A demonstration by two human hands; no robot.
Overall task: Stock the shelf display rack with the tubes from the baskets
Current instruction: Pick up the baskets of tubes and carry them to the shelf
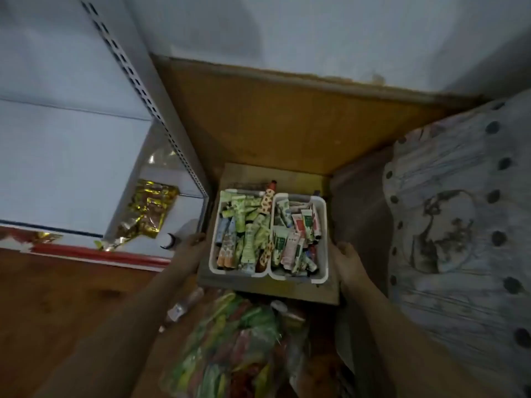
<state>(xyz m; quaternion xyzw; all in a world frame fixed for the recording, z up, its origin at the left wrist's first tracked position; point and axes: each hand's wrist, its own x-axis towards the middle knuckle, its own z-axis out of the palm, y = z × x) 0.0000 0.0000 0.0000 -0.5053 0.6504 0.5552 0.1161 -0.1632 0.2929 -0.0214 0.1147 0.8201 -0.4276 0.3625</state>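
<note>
Baskets — two white ones, the left basket [214, 255] and the right basket [323, 239] side by side, both heaped with tubes [253, 234] — sit on a flat board [258, 287]. We grip its edges: our left hand [191, 249] and right hand [346, 261] curl fingers around opposite sides. Shelf rack [138, 76] stands to our left — gold packets [149, 208] on it.
</note>
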